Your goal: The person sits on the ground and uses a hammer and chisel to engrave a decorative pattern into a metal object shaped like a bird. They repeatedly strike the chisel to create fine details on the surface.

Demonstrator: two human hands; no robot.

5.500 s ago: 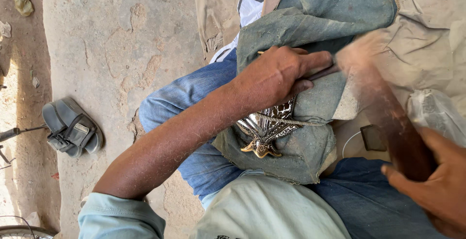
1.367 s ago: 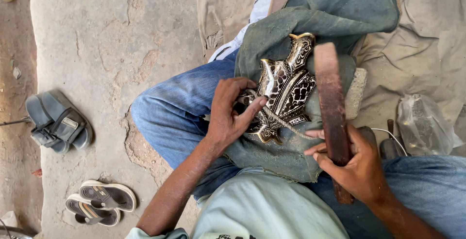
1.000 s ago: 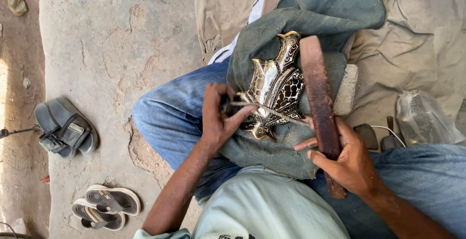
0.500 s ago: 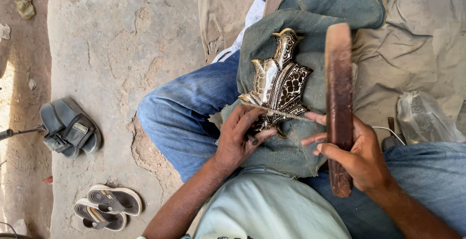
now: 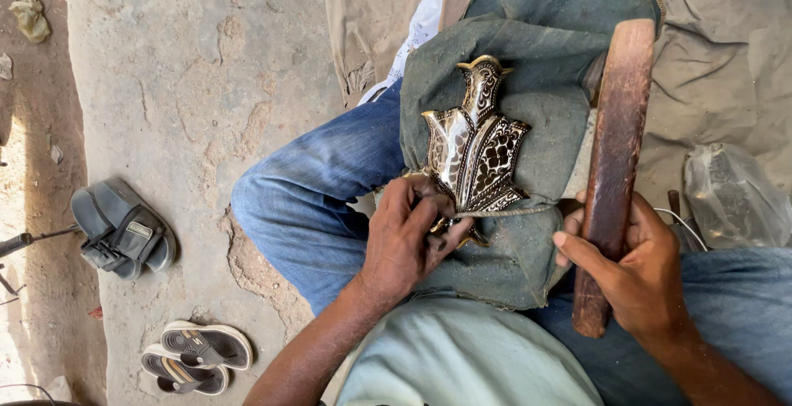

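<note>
Head cam had the left hand (image 5: 404,245) pinching the bottom tip of the ornament (image 5: 477,143), which lay flat on the cloth (image 5: 536,101) over the lap. Right hand (image 5: 639,270) was wrapped round the wooden stick (image 5: 615,167), now swung off the ornament to the cloth's right edge, so striking looked paused.

Single head view, steep downward, close over lap (image 5: 330,208); concrete floor (image 5: 190,84) at left.
</note>
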